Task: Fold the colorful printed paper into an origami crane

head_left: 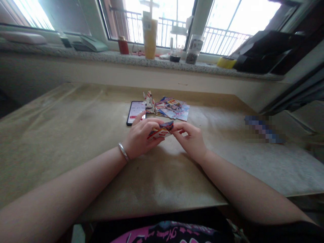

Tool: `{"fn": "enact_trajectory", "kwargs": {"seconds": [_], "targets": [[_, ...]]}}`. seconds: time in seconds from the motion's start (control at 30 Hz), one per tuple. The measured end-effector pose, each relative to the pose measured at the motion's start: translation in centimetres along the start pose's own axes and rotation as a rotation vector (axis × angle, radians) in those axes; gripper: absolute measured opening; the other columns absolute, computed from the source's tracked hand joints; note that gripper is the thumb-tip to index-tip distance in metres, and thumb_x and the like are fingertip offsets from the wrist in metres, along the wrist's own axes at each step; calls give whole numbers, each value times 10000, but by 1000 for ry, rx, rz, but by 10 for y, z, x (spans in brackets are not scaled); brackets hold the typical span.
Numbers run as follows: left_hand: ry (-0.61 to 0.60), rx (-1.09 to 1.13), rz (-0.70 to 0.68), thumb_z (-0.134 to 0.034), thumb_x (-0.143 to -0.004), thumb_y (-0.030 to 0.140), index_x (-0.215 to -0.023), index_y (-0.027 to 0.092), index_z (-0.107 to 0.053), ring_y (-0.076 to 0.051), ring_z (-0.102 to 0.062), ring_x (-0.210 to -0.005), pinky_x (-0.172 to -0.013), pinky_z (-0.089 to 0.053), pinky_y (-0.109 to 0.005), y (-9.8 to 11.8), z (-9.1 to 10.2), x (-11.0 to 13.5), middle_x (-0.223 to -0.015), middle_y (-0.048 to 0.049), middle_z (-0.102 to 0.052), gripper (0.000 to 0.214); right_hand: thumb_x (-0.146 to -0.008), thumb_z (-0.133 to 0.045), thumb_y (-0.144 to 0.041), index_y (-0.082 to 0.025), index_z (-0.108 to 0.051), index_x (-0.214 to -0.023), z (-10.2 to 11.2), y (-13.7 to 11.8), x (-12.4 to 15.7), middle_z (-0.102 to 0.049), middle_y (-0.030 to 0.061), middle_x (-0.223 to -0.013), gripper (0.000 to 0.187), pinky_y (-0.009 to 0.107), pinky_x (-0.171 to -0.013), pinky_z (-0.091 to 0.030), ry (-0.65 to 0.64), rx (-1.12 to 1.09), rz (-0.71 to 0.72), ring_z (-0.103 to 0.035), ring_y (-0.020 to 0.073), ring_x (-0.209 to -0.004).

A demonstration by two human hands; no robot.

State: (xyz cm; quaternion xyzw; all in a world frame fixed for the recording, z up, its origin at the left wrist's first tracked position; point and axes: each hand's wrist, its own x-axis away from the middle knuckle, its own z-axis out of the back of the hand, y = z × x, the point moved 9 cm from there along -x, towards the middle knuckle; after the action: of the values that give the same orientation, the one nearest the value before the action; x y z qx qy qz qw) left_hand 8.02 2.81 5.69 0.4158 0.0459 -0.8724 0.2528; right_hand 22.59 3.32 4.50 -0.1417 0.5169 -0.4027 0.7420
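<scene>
Between my hands is a small piece of printed paper, folded, white with red marks on its near face and blue and dark red print on top. My left hand grips its left part, the thumb below and the fingers behind. The paper's right corner is pinched between the thumb and forefinger of my right hand. Just beyond my left fingers lies a phone with a lit screen. Colourful printed sheets lie fanned out behind the paper, beside a crumpled white and red printed piece.
The table carries a blurred blue object at its right. On the stone windowsill stand a tall yellow container, a red jar, a clear cup, a yellow roll and a black box-like object.
</scene>
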Motion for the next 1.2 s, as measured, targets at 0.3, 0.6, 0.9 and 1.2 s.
{"fn": "enact_trajectory", "kwargs": {"seconds": [0.3, 0.6, 0.9, 1.2], "targets": [[-36, -51, -41, -610, -850, 357, -1021, 231, -496, -176, -626, -1022, -1139, -218, -494, 3, -3, 0, -1109, -37, -661, 241, -819, -631, -244, -234, -675, -843, -5, -12, -1, -721, 31, -925, 51, 258, -614, -537, -78, 13, 92, -662, 147, -833], [-52, -12, -37, -619, -838, 349, -1041, 225, -501, -178, -640, -969, -1140, -214, -510, 5, -4, -2, -1042, -33, -675, 265, -799, -591, -211, -226, -622, -782, -11, -10, -1, -704, 10, -839, 39, 264, -621, -529, -114, 43, 55, -635, 138, -768], [-15, 9, 44, -627, -815, 359, -1069, 218, -530, -168, -647, -862, -1121, -262, -503, -3, -1, -2, -918, -17, -686, 307, -793, -607, -249, -222, -634, -794, -12, -1, 1, -697, 4, -786, 38, 270, -624, -525, -115, 60, -32, -623, 128, -681], [30, 7, 8, -619, -847, 287, -1091, 220, -517, -152, -648, -845, -1094, -310, -485, -2, 1, 1, -924, -10, -693, 272, -807, -600, -246, -225, -614, -822, -12, -5, 1, -670, -4, -792, 29, 269, -635, -529, -91, 39, -28, -614, 125, -702]]}}
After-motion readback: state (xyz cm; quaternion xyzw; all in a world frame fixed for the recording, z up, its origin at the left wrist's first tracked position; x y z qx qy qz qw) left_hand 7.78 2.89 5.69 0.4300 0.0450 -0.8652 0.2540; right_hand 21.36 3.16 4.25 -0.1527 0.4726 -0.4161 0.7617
